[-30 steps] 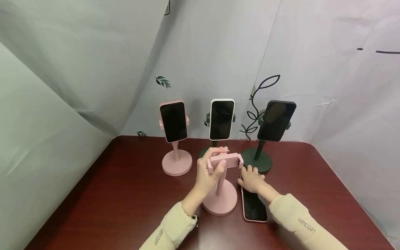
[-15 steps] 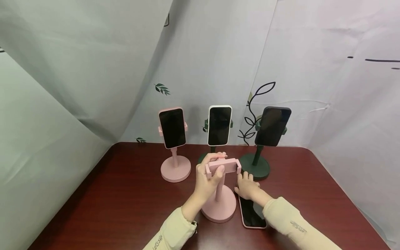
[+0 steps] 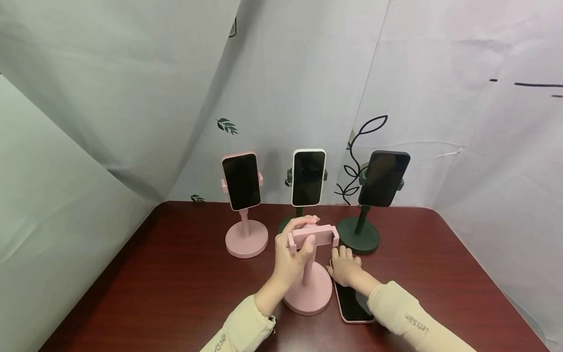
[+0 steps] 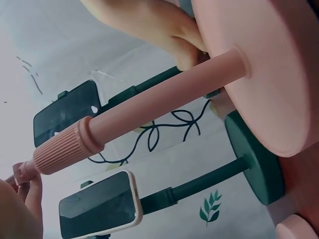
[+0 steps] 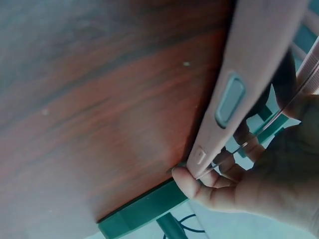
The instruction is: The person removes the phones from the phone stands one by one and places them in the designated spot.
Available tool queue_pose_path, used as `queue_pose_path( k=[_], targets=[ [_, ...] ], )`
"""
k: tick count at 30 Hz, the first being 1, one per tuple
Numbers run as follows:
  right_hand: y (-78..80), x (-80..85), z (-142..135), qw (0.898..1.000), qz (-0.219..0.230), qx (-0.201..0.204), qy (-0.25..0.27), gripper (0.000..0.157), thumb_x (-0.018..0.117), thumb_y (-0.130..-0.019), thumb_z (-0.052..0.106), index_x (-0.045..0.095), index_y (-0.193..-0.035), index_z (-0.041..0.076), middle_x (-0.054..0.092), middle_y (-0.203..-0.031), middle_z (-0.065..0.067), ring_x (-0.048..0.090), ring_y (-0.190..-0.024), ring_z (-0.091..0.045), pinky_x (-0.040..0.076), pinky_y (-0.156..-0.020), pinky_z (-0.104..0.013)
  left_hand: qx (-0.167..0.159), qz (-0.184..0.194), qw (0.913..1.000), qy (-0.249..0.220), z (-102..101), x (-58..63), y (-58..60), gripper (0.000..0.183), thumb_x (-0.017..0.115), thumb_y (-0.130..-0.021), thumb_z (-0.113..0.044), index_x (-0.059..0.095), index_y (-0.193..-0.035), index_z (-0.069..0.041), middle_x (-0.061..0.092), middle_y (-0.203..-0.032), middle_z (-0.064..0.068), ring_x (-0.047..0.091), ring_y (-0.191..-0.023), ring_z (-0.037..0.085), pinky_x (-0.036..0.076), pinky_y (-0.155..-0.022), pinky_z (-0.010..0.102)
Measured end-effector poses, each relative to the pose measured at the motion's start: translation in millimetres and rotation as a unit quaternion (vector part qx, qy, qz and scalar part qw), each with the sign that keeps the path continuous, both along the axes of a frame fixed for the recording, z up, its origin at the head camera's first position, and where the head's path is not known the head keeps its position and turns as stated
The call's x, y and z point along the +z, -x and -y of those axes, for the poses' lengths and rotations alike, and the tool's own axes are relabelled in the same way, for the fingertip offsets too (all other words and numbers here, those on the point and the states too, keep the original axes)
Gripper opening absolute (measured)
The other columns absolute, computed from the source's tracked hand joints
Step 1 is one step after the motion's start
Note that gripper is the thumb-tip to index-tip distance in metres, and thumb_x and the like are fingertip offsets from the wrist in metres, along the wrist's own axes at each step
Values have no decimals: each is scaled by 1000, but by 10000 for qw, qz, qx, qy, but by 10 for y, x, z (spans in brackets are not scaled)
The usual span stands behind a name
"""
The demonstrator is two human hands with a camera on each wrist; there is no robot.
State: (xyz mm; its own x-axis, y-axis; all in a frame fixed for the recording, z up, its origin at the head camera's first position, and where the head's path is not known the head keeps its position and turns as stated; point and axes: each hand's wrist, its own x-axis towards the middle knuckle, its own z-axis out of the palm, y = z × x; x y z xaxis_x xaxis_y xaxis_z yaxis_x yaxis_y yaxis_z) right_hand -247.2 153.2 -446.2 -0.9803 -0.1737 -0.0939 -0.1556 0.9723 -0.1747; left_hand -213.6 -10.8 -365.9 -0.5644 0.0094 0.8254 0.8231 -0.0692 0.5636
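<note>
My left grip [image 3: 287,259] pinches the holder [image 3: 323,238] of the pink stand [image 3: 310,293], thumb across its front; the stand's round base rests on the worktop [image 3: 184,288]. My right grip [image 3: 345,269] curls round the far end of the pink-edged phone [image 3: 352,308], which lies screen-up just beside that base. Beyond, 3 more stands [image 3: 247,239] bear phones [image 3: 309,177].

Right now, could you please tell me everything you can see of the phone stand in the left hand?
The phone stand is pink and looks like plastic, with a round base, straight column, ribbed collar and a clamp with hooked ends. It stands upright on the table beside a phone, the clamp holding nothing. The left hand grips it at the clamp.
</note>
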Motion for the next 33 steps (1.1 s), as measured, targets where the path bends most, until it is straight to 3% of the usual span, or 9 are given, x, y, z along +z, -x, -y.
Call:
queue_pose_path(
  k=[3,6,9,12,17,21,24,29,33],
  targets=[
    [14,39,-59,9998,37,174,120,40,58,-92,26,43,-112,-5,40,-108,-24,41,-104,-40,40,-78,-56,130,-127,9996,202,10,-43,14,33,64,-89,-19,57,-115,-1,66,-109,21,65,-103,14,55,-79,25],
    [58,164,-155,9974,163,554,427,47,58,-92,27,44,-119,-9,41,-111,-28,44,-106,-44,41,-81,-61,252,69,9980,576,36,-84,40,57,76,-80,-16,50,-129,-4,65,-118,17,64,-107,19,53,-84,24],
    [83,361,-239,9916,262,1006,774,51,58,-93,27,43,-123,-11,42,-112,-28,45,-108,-45,41,-85,-61,455,570,9917,1060,65,-131,61,75,81,-72,-9,44,-137,-6,62,-125,13,61,-112,23,51,-89,25],
    [40,565,-277,9856,197,1391,944,44,57,-93,29,47,-120,-5,45,-109,-21,47,-106,-40,41,-85,-58,513,1372,9785,1455,89,-201,63,70,80,-73,-10,48,-134,-6,63,-124,11,63,-108,25,52,-88,27],
    [-137,840,-238,9735,-729,1888,1069,20,58,-93,25,59,-101,6,51,-99,-8,48,-92,-27,42,-78,-49,179,2423,9560,1644,101,-343,42,60,77,-78,-13,52,-131,-2,64,-119,19,66,-97,29,56,-78,27],
    [-281,942,-158,9586,-1461,2097,1258,14,61,-91,20,58,-96,7,51,-96,-5,47,-90,-22,42,-76,-40,125,2409,9589,1495,85,-420,28,43,74,-80,-14,61,-118,0,69,-106,19,68,-87,26,56,-71,23],
    [-370,952,-109,9503,-1755,2267,1213,22,63,-90,18,57,-104,3,53,-100,-8,49,-96,-26,43,-79,-43,232,2269,9642,1355,94,-439,0,37,73,-81,-16,65,-113,0,70,-103,17,69,-88,25,55,-72,21],
    [-473,945,-93,9507,-1838,2269,1048,18,64,-89,21,51,-97,11,49,-98,-2,46,-101,-24,38,-81,-43,417,2293,9660,1119,228,-404,-73,47,75,-77,-11,60,-120,0,67,-112,18,67,-99,26,55,-79,24],
    [-505,947,-115,9530,-1854,2153,1049,20,64,-89,23,45,-87,17,43,-94,4,43,-103,-23,33,-82,-43,781,2459,9588,1187,534,-305,-95,25,74,-77,-7,69,-100,2,71,-98,17,68,-91,17,53,-78,22]
  ],
)
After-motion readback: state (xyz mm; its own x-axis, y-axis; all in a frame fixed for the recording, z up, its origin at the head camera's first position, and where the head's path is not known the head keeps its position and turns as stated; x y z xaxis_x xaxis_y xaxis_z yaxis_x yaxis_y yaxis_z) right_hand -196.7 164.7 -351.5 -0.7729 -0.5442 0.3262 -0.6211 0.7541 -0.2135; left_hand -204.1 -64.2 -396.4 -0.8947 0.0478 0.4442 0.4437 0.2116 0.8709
